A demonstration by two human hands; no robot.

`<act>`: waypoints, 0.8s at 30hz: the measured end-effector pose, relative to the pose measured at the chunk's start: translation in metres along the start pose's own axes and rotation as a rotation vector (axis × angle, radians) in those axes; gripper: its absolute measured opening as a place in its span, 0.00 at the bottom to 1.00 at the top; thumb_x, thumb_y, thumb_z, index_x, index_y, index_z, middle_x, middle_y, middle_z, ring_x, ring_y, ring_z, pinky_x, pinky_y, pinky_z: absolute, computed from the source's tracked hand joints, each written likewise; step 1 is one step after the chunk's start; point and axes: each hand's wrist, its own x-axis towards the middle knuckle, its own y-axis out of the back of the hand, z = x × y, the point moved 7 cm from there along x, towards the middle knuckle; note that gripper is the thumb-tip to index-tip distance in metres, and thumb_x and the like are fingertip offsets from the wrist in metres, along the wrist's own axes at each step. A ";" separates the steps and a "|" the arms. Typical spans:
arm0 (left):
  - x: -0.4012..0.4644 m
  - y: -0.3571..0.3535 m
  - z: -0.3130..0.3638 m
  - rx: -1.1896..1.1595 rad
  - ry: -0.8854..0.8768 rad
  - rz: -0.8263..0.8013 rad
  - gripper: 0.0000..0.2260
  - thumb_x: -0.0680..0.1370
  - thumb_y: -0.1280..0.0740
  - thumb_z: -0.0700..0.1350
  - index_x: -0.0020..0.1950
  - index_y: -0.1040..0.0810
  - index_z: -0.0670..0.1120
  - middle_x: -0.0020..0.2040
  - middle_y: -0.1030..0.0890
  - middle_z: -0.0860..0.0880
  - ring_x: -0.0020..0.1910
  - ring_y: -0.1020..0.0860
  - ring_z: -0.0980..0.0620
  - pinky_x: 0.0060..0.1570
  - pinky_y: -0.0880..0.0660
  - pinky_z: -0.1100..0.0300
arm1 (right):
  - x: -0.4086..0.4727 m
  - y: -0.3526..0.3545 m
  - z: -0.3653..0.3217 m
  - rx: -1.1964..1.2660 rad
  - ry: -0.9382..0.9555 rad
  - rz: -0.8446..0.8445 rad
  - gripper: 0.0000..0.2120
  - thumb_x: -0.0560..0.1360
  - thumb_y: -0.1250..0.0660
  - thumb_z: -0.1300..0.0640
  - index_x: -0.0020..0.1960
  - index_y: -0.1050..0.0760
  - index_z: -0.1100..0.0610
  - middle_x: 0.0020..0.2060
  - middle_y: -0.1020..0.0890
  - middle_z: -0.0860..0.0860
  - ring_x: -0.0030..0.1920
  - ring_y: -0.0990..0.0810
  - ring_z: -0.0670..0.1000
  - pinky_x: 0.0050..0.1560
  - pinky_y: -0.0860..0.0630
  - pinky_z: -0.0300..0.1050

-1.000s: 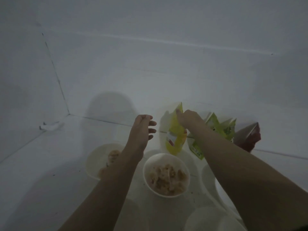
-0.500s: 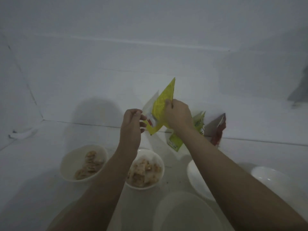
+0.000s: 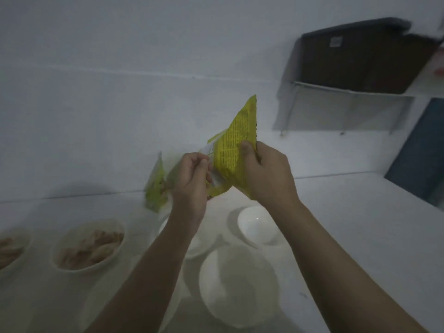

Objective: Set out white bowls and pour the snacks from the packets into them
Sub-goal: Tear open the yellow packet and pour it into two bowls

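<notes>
Yellow foil is what both hands have hold of: the right hand (image 3: 266,174) is wrapped around the yellow packet (image 3: 234,150) with its thumb pressed on the printed face, and the left hand (image 3: 192,179) pinches the packet's pale lower corner between curled fingers. The packet is raised, tilted, one corner pointing up, and looks unopened, so the step in hand is probably tearing it.

Directly below the grip sit empty white bowls: a small empty bowl (image 3: 258,224) just under the right wrist, a large empty bowl (image 3: 237,284) nearer the person, and another partly hidden beneath the left forearm. Out to the left of the grip, a filled bowl (image 3: 89,246) holds pale snacks, and a second filled bowl (image 3: 9,248) is cut by the frame edge. Behind the left hand a green packet (image 3: 156,186) leans near the wall (image 3: 96,116).

So roughly two bowls are done; several bowls and at least two packets remain.

Room is fair: the counter (image 3: 360,236) lies bare to the right of the grip, the wall is close behind, and a shelf with a dark box (image 3: 360,56) hangs well above and right.
</notes>
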 end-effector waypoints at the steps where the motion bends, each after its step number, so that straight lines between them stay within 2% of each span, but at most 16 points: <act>1: -0.012 -0.023 -0.002 -0.004 0.007 -0.025 0.08 0.82 0.41 0.40 0.46 0.26 0.49 0.39 0.26 0.48 0.38 0.28 0.51 0.38 0.29 0.58 | -0.004 0.018 0.014 0.004 -0.011 -0.001 0.21 0.83 0.46 0.47 0.33 0.35 0.53 0.32 0.27 0.48 0.34 0.29 0.47 0.32 0.36 0.43; 2: -0.024 -0.046 -0.004 0.000 0.007 -0.046 0.07 0.82 0.40 0.40 0.46 0.26 0.49 0.39 0.25 0.49 0.38 0.27 0.52 0.39 0.29 0.57 | -0.009 0.035 0.028 0.011 -0.031 -0.001 0.21 0.83 0.46 0.47 0.33 0.35 0.52 0.34 0.28 0.49 0.34 0.30 0.45 0.33 0.36 0.40; 4: -0.046 -0.086 -0.008 0.019 -0.014 -0.088 0.06 0.81 0.40 0.40 0.48 0.27 0.48 0.40 0.24 0.54 0.38 0.25 0.59 0.40 0.29 0.65 | -0.017 0.064 0.058 0.053 -0.099 -0.006 0.20 0.83 0.45 0.48 0.34 0.34 0.52 0.37 0.29 0.49 0.36 0.30 0.43 0.34 0.37 0.36; 5: -0.059 -0.110 -0.011 0.039 -0.020 -0.121 0.05 0.82 0.40 0.40 0.49 0.27 0.47 0.40 0.25 0.56 0.39 0.25 0.62 0.38 0.30 0.71 | -0.023 0.082 0.078 0.071 -0.146 -0.007 0.19 0.83 0.45 0.47 0.34 0.33 0.52 0.39 0.28 0.50 0.37 0.29 0.43 0.34 0.36 0.36; 7: -0.081 -0.147 -0.020 0.098 -0.020 -0.178 0.04 0.82 0.40 0.41 0.50 0.27 0.47 0.41 0.25 0.56 0.40 0.26 0.60 0.35 0.32 0.76 | -0.034 0.110 0.110 0.110 -0.228 -0.023 0.18 0.82 0.45 0.47 0.38 0.29 0.54 0.44 0.25 0.52 0.40 0.27 0.45 0.38 0.31 0.40; 9: -0.102 -0.180 -0.031 0.159 0.003 -0.240 0.03 0.82 0.40 0.42 0.51 0.27 0.48 0.41 0.25 0.54 0.39 0.26 0.59 0.33 0.31 0.75 | -0.044 0.133 0.142 0.173 -0.341 -0.056 0.18 0.82 0.44 0.47 0.46 0.23 0.59 0.49 0.21 0.58 0.47 0.22 0.52 0.49 0.23 0.51; 10: -0.110 -0.193 -0.039 0.179 0.024 -0.265 0.03 0.81 0.40 0.43 0.50 0.27 0.49 0.40 0.25 0.54 0.37 0.26 0.58 0.32 0.28 0.71 | -0.049 0.143 0.156 0.212 -0.408 -0.074 0.18 0.82 0.43 0.47 0.49 0.23 0.60 0.50 0.20 0.58 0.49 0.21 0.55 0.54 0.22 0.56; 11: -0.119 -0.205 -0.044 0.188 0.050 -0.293 0.04 0.81 0.40 0.44 0.49 0.27 0.51 0.39 0.25 0.54 0.35 0.26 0.56 0.33 0.24 0.64 | -0.055 0.150 0.170 0.251 -0.471 -0.098 0.16 0.82 0.42 0.47 0.48 0.22 0.58 0.49 0.20 0.57 0.50 0.20 0.55 0.56 0.23 0.56; 12: -0.127 -0.215 -0.050 0.201 0.075 -0.321 0.04 0.81 0.40 0.44 0.49 0.27 0.52 0.38 0.26 0.53 0.34 0.24 0.52 0.33 0.21 0.56 | -0.061 0.156 0.183 0.278 -0.523 -0.128 0.15 0.82 0.42 0.48 0.44 0.23 0.54 0.46 0.19 0.53 0.48 0.20 0.53 0.55 0.23 0.53; 13: -0.135 -0.225 -0.055 0.200 0.101 -0.350 0.04 0.81 0.40 0.44 0.49 0.27 0.52 0.37 0.26 0.52 0.34 0.23 0.50 0.30 0.21 0.53 | -0.066 0.160 0.196 0.291 -0.559 -0.161 0.14 0.81 0.41 0.48 0.41 0.24 0.52 0.43 0.20 0.50 0.45 0.20 0.52 0.53 0.22 0.51; 15: -0.147 -0.238 -0.066 0.224 0.138 -0.394 0.05 0.80 0.40 0.43 0.50 0.27 0.52 0.39 0.26 0.52 0.33 0.24 0.56 0.25 0.25 0.61 | -0.076 0.160 0.219 0.292 -0.618 -0.223 0.14 0.81 0.40 0.48 0.40 0.24 0.51 0.39 0.20 0.47 0.40 0.21 0.49 0.42 0.23 0.46; 17: -0.156 -0.249 -0.079 0.295 0.178 -0.440 0.05 0.80 0.39 0.43 0.50 0.27 0.53 0.41 0.25 0.53 0.33 0.26 0.59 0.25 0.28 0.67 | -0.087 0.154 0.237 0.258 -0.660 -0.300 0.15 0.80 0.39 0.48 0.39 0.23 0.52 0.36 0.20 0.48 0.35 0.23 0.47 0.35 0.28 0.40; 19: -0.164 -0.255 -0.094 0.349 0.271 -0.491 0.03 0.80 0.39 0.46 0.51 0.28 0.54 0.40 0.24 0.54 0.38 0.24 0.55 0.29 0.28 0.66 | -0.100 0.142 0.251 0.220 -0.662 -0.402 0.17 0.80 0.40 0.46 0.41 0.22 0.54 0.37 0.19 0.51 0.35 0.22 0.49 0.36 0.29 0.40; 21: -0.168 -0.254 -0.103 0.374 0.358 -0.498 0.02 0.80 0.39 0.48 0.50 0.27 0.53 0.40 0.22 0.55 0.40 0.22 0.56 0.34 0.27 0.64 | -0.109 0.129 0.254 0.248 -0.616 -0.483 0.24 0.81 0.45 0.42 0.45 0.22 0.61 0.39 0.20 0.55 0.38 0.21 0.51 0.41 0.27 0.41; 22: -0.166 -0.252 -0.106 0.380 0.385 -0.475 0.02 0.80 0.39 0.48 0.49 0.27 0.52 0.38 0.22 0.56 0.38 0.22 0.58 0.36 0.28 0.63 | -0.111 0.125 0.254 0.275 -0.585 -0.495 0.28 0.82 0.48 0.40 0.44 0.26 0.63 0.38 0.23 0.55 0.36 0.23 0.50 0.42 0.28 0.42; 24: -0.160 -0.247 -0.106 0.359 0.424 -0.445 0.04 0.80 0.38 0.48 0.46 0.27 0.51 0.37 0.23 0.55 0.35 0.24 0.58 0.36 0.31 0.62 | -0.110 0.121 0.249 0.305 -0.497 -0.478 0.27 0.83 0.51 0.42 0.37 0.33 0.61 0.33 0.28 0.54 0.31 0.30 0.47 0.39 0.31 0.39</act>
